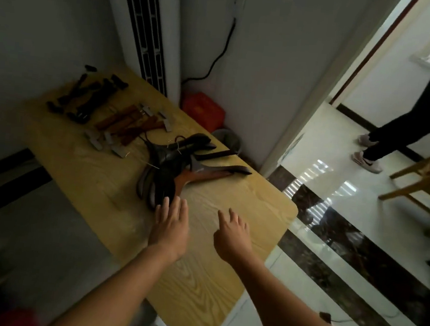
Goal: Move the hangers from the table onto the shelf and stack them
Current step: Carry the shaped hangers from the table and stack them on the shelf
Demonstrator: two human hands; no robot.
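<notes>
Room: dim corner, white air conditioner [153,31] against the wall, bright doorway at right where a second person [421,105] stands near a wooden chair [425,174].
Table: yellow wood-grain table [195,293] running from the corner toward the camera.
Hangers: dark and brown wooden hangers [170,168] lie in a loose, crossed heap at mid-table, arms pointing several ways, so they likely need squaring up before they can be lifted as one.
Further back: brown clip hangers [130,124] and black hangers [88,96] lie in two rough rows near the far end, untouched.
Left hand: the left hand [170,227] is flat, fingers straight and close together, fingertips at the near end of the heap; it appears to touch the nearest dark arm but grips nothing.
Right hand: the right hand [232,236] hovers over bare tabletop just beside the heap, fingers spread and relaxed, holding nothing, placed to take the side the left hand cannot cover.
Shelf: out of view.
Stage: a two-handed reach for the heap, with nothing yet lifted; every hanger is on the table.
Risk: hooks tangled in the heap may drag neighbours along.
</notes>
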